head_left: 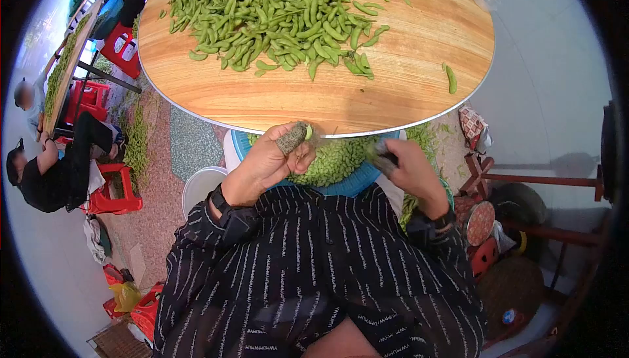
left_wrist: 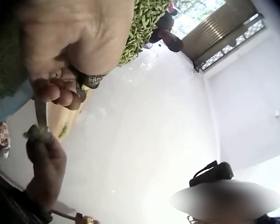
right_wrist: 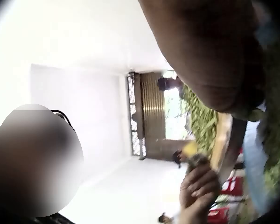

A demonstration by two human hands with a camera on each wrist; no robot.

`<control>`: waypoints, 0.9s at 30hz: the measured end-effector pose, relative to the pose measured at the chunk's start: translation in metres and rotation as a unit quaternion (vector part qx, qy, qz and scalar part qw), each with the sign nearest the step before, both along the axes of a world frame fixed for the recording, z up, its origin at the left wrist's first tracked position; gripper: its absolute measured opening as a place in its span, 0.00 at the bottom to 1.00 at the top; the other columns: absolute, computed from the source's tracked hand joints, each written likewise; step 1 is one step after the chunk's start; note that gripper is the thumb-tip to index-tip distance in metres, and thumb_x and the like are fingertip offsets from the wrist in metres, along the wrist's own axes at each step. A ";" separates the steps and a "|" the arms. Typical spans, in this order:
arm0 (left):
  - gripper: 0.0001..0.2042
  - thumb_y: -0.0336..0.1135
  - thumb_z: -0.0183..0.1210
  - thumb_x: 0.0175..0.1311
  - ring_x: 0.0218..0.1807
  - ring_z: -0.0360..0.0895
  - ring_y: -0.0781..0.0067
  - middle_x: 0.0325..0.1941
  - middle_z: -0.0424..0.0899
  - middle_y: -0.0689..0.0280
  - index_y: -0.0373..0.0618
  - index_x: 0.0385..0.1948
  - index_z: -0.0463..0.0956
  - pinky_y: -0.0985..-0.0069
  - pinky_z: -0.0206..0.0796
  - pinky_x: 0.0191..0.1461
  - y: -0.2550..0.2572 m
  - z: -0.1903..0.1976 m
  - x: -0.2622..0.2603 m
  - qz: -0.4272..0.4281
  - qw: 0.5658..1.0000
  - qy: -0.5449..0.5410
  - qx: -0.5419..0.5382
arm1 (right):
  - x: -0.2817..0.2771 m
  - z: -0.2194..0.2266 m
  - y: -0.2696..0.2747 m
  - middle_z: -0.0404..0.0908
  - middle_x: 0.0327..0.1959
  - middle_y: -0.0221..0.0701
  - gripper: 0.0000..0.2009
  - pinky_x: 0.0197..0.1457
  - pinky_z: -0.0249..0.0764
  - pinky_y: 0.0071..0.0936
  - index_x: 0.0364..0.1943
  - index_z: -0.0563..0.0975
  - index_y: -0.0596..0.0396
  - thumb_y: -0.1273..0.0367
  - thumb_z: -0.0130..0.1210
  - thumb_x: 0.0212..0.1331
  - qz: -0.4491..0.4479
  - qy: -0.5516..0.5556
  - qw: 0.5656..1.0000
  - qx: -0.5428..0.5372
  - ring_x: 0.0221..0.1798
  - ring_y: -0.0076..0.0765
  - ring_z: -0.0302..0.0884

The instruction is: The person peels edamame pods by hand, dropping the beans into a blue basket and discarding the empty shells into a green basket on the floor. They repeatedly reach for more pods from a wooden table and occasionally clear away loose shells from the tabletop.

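Just below the table's near edge, my left hand (head_left: pixel 268 164) has its fingers curled and its thumb in a grey speckled cover (head_left: pixel 291 138). It pinches a soybean pod, a small green piece of which (head_left: pixel 308 132) shows at the thumb tip. My right hand (head_left: pixel 414 173), blurred in the head view, is a little apart to the right. Its fingers are curled, with a dark cover on the thumb, and they pinch a blurred green pod (head_left: pixel 375 153). Beneath both hands, a blue basin (head_left: pixel 357 184) holds many shelled green beans (head_left: pixel 334 161).
A large heap of green pods (head_left: pixel 282 23) covers the wooden table's (head_left: pixel 419 63) far left part; a single pod (head_left: pixel 451 79) lies at the right. A white bucket (head_left: pixel 196 187) stands left of the basin. Further left, people sit by another table (head_left: pixel 65 69) and red stools (head_left: pixel 116 191).
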State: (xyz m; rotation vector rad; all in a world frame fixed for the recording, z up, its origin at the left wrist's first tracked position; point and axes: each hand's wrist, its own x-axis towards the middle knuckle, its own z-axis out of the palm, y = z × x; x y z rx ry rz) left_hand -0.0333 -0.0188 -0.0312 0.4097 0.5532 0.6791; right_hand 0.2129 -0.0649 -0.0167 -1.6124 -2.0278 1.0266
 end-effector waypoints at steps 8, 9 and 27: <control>0.03 0.29 0.49 0.57 0.15 0.60 0.81 0.13 0.64 0.72 0.43 0.24 0.67 0.86 0.49 0.17 -0.004 0.001 0.014 -0.036 0.975 0.099 0.198 | 0.064 -0.032 -0.045 0.75 0.21 0.39 0.10 0.27 0.66 0.26 0.33 0.72 0.62 0.70 0.53 0.48 -0.112 -0.096 0.989 -0.002 0.23 0.37 0.70; 0.04 0.29 0.48 0.57 0.15 0.61 0.82 0.13 0.63 0.73 0.42 0.23 0.67 0.87 0.50 0.17 -0.004 0.005 0.017 -0.042 0.964 0.143 0.222 | 0.052 -0.025 -0.038 0.76 0.22 0.37 0.13 0.29 0.68 0.24 0.38 0.73 0.62 0.70 0.54 0.48 -0.135 0.088 0.987 -0.006 0.25 0.29 0.72; 0.08 0.36 0.47 0.60 0.17 0.62 0.87 0.15 0.67 0.74 0.41 0.30 0.69 0.87 0.54 0.20 -0.002 0.005 0.013 -0.089 0.831 0.269 0.479 | -0.047 0.005 0.010 0.71 0.18 0.21 0.06 0.21 0.60 0.12 0.30 0.73 0.57 0.69 0.51 0.53 -0.046 0.409 0.900 -0.142 0.19 0.13 0.64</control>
